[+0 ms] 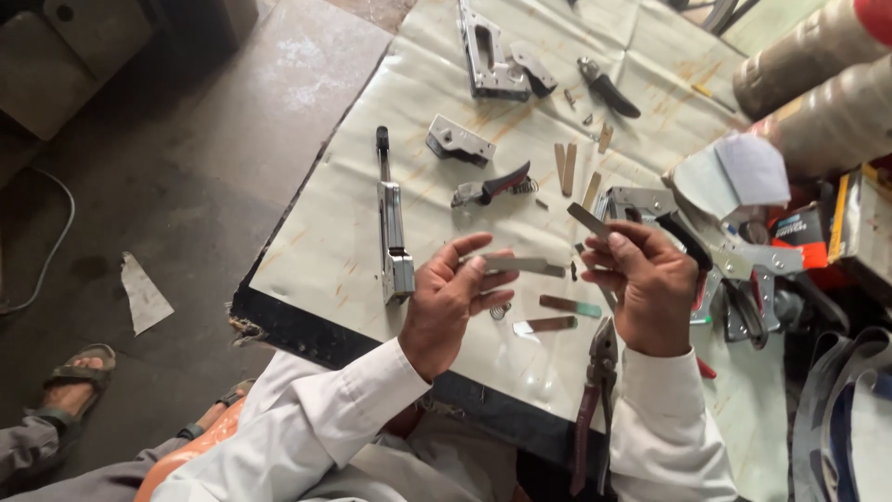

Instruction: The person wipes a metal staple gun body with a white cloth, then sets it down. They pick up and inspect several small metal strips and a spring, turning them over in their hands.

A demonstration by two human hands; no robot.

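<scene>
My left hand (452, 299) pinches a flat grey metal strip (522, 265) between thumb and fingers, held level above the table. My right hand (648, 282) grips another thin metal strip (589, 219) that points up and to the left. The two strips are close but apart. Below them two more flat metal strips (570, 306) (545, 324) lie on the pale sheet (353, 232) that covers the table. Pliers with red handles (597, 372) lie beside my right wrist.
A long metal staple-gun part (392, 223) lies left of my hands. More metal housings (492, 56) (459, 141), a black-handled lever (492, 186), small wooden pieces (567, 167) and a stapler body (734, 260) are spread farther off. Tape rolls (818, 84) stand at right. Another person's sandalled foot (79, 372) is on the floor.
</scene>
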